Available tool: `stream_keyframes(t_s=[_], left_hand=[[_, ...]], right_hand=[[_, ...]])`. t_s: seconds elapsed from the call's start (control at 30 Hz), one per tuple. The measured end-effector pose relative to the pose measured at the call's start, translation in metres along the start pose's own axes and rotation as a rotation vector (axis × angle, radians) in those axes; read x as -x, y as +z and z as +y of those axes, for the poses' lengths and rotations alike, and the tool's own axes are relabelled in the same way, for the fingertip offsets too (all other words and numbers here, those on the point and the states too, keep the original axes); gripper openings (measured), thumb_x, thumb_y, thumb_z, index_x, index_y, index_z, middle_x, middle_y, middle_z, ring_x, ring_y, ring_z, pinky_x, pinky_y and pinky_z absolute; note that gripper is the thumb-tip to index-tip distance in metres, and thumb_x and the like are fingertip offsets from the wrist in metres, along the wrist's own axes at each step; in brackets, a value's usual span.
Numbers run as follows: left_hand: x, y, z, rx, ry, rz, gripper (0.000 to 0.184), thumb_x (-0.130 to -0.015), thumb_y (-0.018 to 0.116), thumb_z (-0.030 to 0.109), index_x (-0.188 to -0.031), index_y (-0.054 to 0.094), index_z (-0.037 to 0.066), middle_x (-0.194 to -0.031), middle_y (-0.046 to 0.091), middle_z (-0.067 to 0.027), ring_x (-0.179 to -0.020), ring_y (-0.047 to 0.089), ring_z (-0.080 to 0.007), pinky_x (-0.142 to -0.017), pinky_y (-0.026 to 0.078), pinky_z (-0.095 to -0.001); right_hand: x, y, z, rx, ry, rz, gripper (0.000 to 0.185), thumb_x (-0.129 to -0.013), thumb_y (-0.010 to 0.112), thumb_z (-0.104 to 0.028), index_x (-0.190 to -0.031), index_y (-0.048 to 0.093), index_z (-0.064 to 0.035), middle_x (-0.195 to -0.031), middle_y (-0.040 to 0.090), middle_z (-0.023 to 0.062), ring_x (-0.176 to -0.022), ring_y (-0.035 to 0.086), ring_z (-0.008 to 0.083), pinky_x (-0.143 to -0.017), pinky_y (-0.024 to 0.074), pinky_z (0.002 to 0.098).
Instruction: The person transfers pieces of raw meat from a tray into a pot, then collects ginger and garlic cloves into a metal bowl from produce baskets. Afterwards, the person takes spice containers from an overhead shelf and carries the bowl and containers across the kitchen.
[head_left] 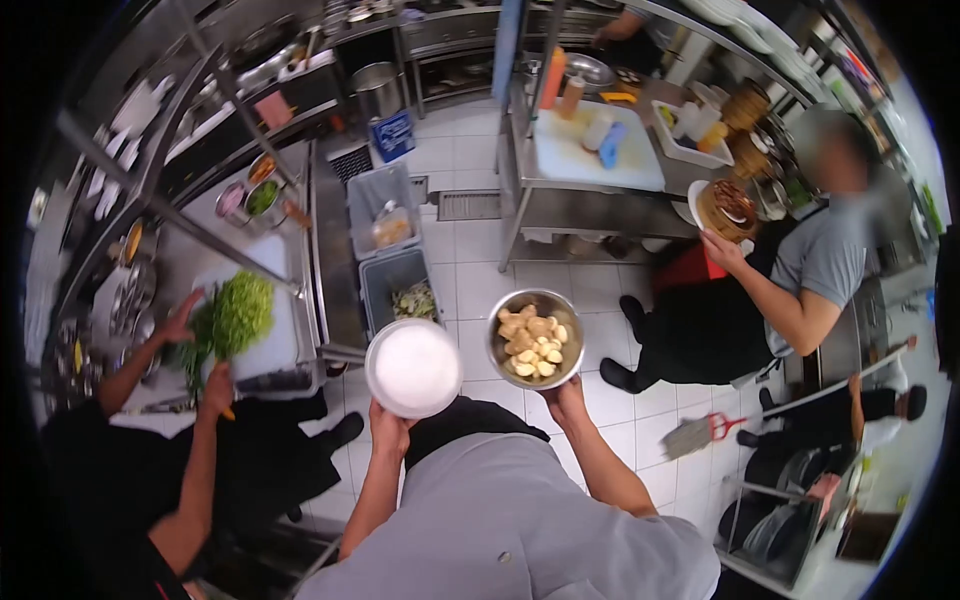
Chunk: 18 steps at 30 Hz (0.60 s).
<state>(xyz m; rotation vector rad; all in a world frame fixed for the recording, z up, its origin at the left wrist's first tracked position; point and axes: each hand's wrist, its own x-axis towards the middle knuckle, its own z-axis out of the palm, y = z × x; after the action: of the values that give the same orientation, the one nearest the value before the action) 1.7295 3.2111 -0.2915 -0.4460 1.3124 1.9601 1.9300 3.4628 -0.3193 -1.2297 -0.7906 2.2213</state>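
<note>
My left hand (390, 430) is closed around the near side of a round tub (371, 372) with a pale rim. A smooth white substance (414, 366) fills it; I cannot tell what it is. In my right hand (566, 400) is a steel bowl (576, 358), gripped from below at its near edge. Knobs of ginger (520, 330) lie in the bowl beside peeled garlic cloves (545, 357). Both vessels are held level, side by side and apart, above the tiled floor. The fingers under each vessel are partly hidden.
At left, a co-worker's hands (180, 322) handle leafy greens (240, 315) on a board. Grey bins (385, 265) stand ahead. A person at right holds a plate of food (725, 208) beside a steel table (590, 210). A broom (690, 437) reaches across the floor farther right.
</note>
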Motion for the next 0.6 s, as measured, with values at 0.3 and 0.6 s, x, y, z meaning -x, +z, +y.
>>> stream_keyframes(t_s=[0.3, 0.6], left_hand=[[-0.053, -0.012, 0.056, -0.083, -0.019, -0.016, 0.026, -0.096, 0.053, 0.013, -0.122, 0.051, 0.014, -0.111, 0.064, -0.007, -0.092, 0.068, -0.0224, -0.059, 0.06, -0.0356], [-0.118, 0.007, 0.07, -0.145, -0.004, -0.028, 0.034, -0.097, 0.05, 0.023, -0.128, 0.05, 0.007, -0.121, 0.061, -0.0142, -0.102, 0.066, -0.0297, -0.075, 0.061, -0.0475]], right_hand=[[-0.044, 0.082, 0.011, -0.039, -0.017, -0.029, 0.029, -0.095, 0.058, -0.011, -0.122, 0.055, -0.0027, -0.122, 0.06, 0.013, -0.107, 0.063, 0.0274, -0.088, 0.0567, 0.0452], [-0.08, 0.106, -0.019, -0.127, -0.044, 0.022, 0.028, -0.091, 0.06, -0.003, -0.117, 0.055, 0.0033, -0.115, 0.063, 0.0151, -0.101, 0.065, 0.0261, -0.084, 0.058, 0.0403]])
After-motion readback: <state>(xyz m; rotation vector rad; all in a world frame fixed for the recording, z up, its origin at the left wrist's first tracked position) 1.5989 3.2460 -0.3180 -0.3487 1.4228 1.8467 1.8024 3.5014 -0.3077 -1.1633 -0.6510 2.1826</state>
